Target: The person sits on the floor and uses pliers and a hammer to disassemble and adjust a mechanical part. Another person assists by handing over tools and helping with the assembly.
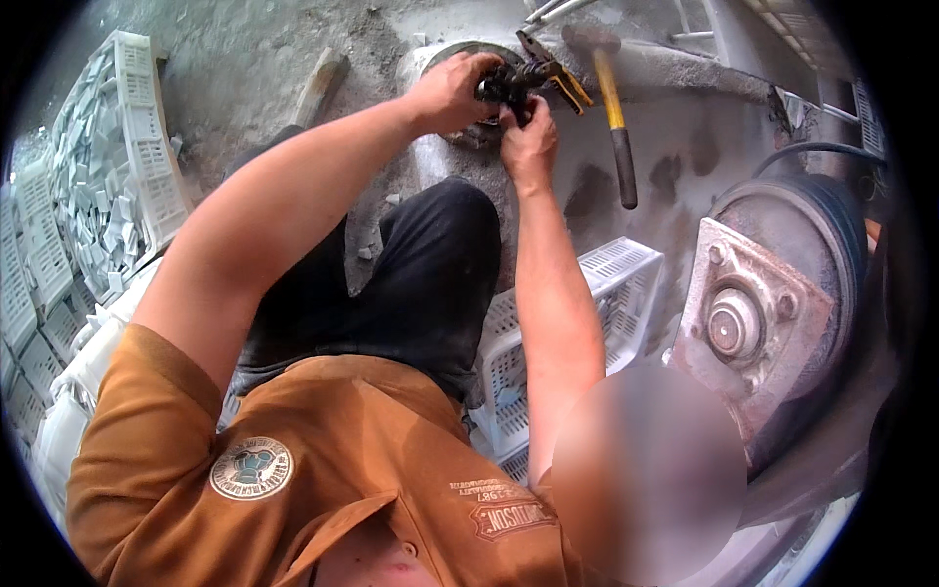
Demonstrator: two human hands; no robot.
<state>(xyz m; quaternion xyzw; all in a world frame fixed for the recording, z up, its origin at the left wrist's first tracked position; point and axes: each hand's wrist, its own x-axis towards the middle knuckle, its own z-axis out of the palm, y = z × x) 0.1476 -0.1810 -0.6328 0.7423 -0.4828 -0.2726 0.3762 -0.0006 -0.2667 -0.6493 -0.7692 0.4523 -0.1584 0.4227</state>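
Observation:
My left hand [457, 93] is closed on a small dark metal part [511, 86], its fingers curled over the near left side. From below, my right hand [530, 142] grips the same part with thumb and fingers pinched. The part is above a round metal piece [469, 61], which my left hand partly covers. Just right of the part lie pliers [562, 83] with yellow-and-black handles, jaws partly hidden behind it. Further right a hammer [613, 108] with a yellow-and-black handle rests against the pale ledge, its head at the top.
A white plastic crate [145, 122] full of pale broken pieces stands at the left, beside more crates [37, 225]. Another white crate [626, 262] sits by my right forearm. A motor-like machine with a rusty square flange [753, 318] fills the right. A wooden stick [318, 86] lies at upper left.

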